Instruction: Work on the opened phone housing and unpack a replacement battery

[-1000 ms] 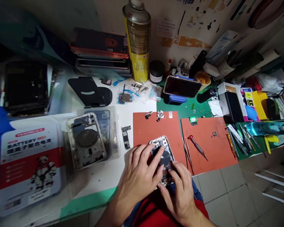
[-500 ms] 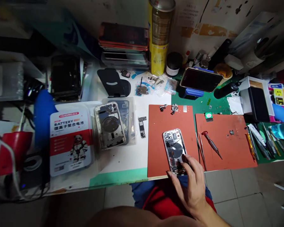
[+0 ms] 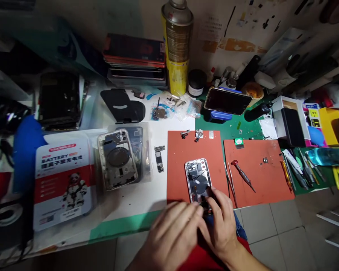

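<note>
Head view — left hand (image 3: 171, 231) partly hiding phone (image 3: 200, 181), tweezers (image 3: 232, 183), screwdriver (image 3: 243, 176) nearby

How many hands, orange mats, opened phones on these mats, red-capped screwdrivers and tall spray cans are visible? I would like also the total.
Left hand and right hand: 2
Orange mats: 2
Opened phone on the mats: 1
Red-capped screwdriver: 1
Tall spray can: 1
Total: 7
</note>
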A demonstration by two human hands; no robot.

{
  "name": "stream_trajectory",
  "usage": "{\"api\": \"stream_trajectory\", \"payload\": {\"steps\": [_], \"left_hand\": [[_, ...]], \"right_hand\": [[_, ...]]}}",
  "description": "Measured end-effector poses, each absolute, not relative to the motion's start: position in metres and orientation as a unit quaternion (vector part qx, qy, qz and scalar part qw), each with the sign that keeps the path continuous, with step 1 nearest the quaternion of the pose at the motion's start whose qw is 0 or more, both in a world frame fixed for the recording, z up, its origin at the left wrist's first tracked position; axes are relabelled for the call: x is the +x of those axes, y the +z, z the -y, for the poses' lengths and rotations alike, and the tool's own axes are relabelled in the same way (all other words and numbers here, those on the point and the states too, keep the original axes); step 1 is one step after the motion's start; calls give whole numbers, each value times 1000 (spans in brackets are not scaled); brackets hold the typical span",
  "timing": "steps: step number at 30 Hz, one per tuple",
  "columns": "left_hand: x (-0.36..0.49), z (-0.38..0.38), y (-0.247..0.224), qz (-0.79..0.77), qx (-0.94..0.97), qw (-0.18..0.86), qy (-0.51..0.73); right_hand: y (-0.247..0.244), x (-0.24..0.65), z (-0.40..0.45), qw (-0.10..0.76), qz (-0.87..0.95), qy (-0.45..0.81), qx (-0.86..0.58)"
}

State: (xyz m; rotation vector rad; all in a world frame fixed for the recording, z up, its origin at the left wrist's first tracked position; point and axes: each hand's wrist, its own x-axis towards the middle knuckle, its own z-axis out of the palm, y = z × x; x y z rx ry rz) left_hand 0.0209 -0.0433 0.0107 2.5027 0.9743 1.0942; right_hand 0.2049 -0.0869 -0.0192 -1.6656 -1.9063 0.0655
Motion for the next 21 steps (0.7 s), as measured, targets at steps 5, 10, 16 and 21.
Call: {"api": "stream_trajectory", "payload": {"steps": [5, 10, 16, 21], "left_hand": [[3, 21, -10, -367, 859, 123, 334], [12, 17, -7, -358, 871, 112, 318], [15, 15, -7, -359, 869, 112, 320], [16, 15, -9, -373, 864, 111, 320]], "right_hand": [[-14, 205, 81, 306, 720, 21, -622], [-12, 207, 83, 313, 724, 26, -614], [-4, 215, 65, 362, 720, 73, -587], [7, 223, 24, 415, 673, 131, -598]]}}
